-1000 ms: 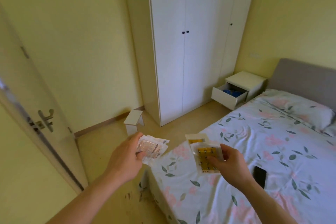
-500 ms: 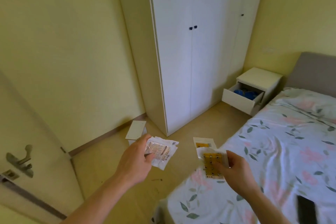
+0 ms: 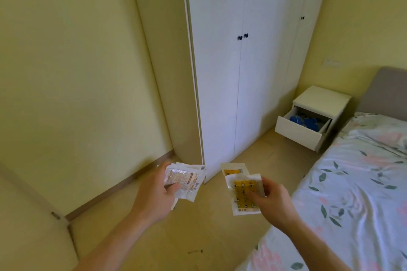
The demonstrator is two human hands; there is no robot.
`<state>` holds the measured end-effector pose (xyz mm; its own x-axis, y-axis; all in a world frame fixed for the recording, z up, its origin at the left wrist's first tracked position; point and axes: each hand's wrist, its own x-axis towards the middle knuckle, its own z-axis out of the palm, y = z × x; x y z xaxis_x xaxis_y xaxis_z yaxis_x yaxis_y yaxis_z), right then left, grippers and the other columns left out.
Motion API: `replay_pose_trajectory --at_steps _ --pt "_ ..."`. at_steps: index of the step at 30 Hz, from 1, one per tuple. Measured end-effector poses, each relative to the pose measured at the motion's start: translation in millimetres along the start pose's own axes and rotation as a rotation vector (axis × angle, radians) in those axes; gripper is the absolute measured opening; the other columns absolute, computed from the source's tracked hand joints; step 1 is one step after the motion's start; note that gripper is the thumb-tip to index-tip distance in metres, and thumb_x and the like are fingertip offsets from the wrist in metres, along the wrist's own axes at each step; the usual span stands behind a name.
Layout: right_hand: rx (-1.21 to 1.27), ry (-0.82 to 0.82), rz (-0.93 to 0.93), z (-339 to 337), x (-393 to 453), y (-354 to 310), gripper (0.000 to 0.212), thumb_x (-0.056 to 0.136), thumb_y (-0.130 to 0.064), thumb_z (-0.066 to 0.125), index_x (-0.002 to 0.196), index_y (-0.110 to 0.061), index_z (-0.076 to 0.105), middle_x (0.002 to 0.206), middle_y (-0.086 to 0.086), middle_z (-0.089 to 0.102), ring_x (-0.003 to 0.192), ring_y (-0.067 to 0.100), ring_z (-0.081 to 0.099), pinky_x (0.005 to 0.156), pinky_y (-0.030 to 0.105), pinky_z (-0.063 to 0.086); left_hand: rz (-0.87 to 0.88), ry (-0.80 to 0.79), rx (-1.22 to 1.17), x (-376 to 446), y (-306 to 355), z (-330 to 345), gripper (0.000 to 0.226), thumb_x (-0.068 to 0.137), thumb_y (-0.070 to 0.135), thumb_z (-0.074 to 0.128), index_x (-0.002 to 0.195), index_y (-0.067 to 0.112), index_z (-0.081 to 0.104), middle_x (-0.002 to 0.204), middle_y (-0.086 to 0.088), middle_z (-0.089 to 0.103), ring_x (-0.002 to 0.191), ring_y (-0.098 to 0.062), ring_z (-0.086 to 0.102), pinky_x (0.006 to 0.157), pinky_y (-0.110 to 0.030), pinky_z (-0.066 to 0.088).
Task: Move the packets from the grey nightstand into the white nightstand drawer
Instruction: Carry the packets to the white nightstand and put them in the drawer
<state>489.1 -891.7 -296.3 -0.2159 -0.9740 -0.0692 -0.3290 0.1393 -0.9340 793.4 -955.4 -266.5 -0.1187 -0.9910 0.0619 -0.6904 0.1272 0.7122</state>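
My left hand [image 3: 154,196] holds a small stack of white and silvery packets [image 3: 187,179], thumb on top. My right hand [image 3: 273,202] pinches white packets with a yellow dotted face [image 3: 241,191], one fanned out behind the other. Both hands are raised over the floor in front of me. The white nightstand [image 3: 321,101] stands far right beside the bed, its drawer [image 3: 297,132] pulled open with blue items inside. The grey nightstand is out of view.
A tall white wardrobe [image 3: 237,72] fills the middle, its corner just beyond my hands. The bed [image 3: 352,193] with a floral sheet lies along the right. A strip of wooden floor [image 3: 253,152] runs between wardrobe and bed toward the nightstand. A door edge [image 3: 33,226] sits lower left.
The view has swung and moved forward past the bed's corner; the wardrobe and white nightstand look closer. The small stool on the floor has left the view. Both hands keep their packets.
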Motion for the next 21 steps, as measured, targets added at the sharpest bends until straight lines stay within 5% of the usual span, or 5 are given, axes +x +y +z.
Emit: replay_pose_trajectory --at_steps 5,17,21 --pt "0.004 0.101 0.019 39 70 -14 0.02 0.092 -0.017 0.074 0.105 -0.033 0.071 0.092 -0.015 0.078 0.081 0.0 0.075 0.061 0.013 0.055 0.005 -0.079 -0.153 95 -29 -4 0.033 0.093 0.01 0.069 0.113 0.034 0.057 0.106 0.015 0.071 0.093 -0.005 0.071 0.062 -0.027 0.059" --pt "0.103 0.458 0.177 53 168 -32 0.018 0.09 -0.016 0.075 0.1 -0.03 0.072 0.087 -0.014 0.078 0.079 0.0 0.074 0.063 0.016 0.058 0.194 -0.389 -0.214 290 -10 15 0.033 0.095 0.004 0.065 0.115 0.029 0.058 0.105 0.014 0.071 0.09 0.003 0.07 0.062 -0.018 0.055" --pt "0.102 0.612 0.245 12 179 -17 0.017 0.09 -0.017 0.076 0.102 -0.029 0.072 0.09 -0.012 0.077 0.075 -0.005 0.072 0.055 0.01 0.051 0.272 -0.507 -0.2 346 29 64 0.03 0.092 0.004 0.069 0.11 0.026 0.059 0.103 0.011 0.073 0.092 -0.005 0.072 0.069 -0.033 0.063"
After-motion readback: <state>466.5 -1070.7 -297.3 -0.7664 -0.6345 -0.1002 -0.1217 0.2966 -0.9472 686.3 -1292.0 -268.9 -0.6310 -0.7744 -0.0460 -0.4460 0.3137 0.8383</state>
